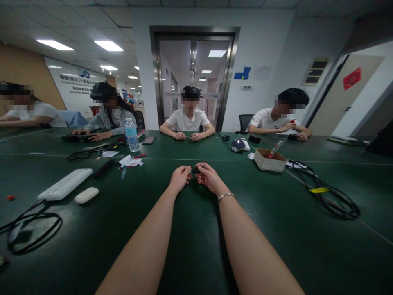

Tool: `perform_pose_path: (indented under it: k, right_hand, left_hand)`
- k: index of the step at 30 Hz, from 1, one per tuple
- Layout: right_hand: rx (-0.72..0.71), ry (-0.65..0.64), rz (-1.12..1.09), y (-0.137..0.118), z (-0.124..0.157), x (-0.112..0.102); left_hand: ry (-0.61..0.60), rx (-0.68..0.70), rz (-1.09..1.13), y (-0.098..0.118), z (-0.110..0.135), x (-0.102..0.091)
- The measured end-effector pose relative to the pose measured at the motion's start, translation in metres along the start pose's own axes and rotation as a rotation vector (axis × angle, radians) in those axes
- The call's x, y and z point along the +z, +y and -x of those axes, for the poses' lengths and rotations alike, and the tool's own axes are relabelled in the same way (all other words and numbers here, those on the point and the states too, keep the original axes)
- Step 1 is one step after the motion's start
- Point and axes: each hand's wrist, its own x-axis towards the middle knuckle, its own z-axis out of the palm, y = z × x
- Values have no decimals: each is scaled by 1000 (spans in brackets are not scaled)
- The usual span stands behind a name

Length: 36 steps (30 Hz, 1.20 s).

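Note:
Over the middle of the green table my left hand [179, 179] and my right hand [209, 177] almost meet, with a small black object [194, 169] between their fingertips. My right hand pinches its dark body from the right. At its left end, where something small and silvery shows, the fingers of my left hand are closed. Fingers cover much of the object, and its kind cannot be made out. A silver bracelet [226, 197] circles my right wrist.
The green table [129, 241] carries a white oblong case [66, 184], a white computer mouse [86, 195], a water bottle [132, 135], an open box [270, 160] and coiled black cables [334, 200]. Several people sit across the table, including a person [188, 121] directly opposite.

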Motion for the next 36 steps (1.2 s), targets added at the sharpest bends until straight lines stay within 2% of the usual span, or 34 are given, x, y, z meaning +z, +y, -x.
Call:
perform_pose_path:
  k: [10,19,28,36]
  right_hand:
    - [39,37,-21,0,0,0]
    - [18,-15,-31,2,1,-6]
    - [23,-21,0,3,0,-7]
    - [21,-40,13,3,1,-6]
  left_hand:
    - [-7,-27,64,5,2,-1]
    - [-27,-45,107,0,-1,-3]
    - [-42,-30,34,-3,-3,-6]
    - [2,-11,-115,-2,-2,-5]
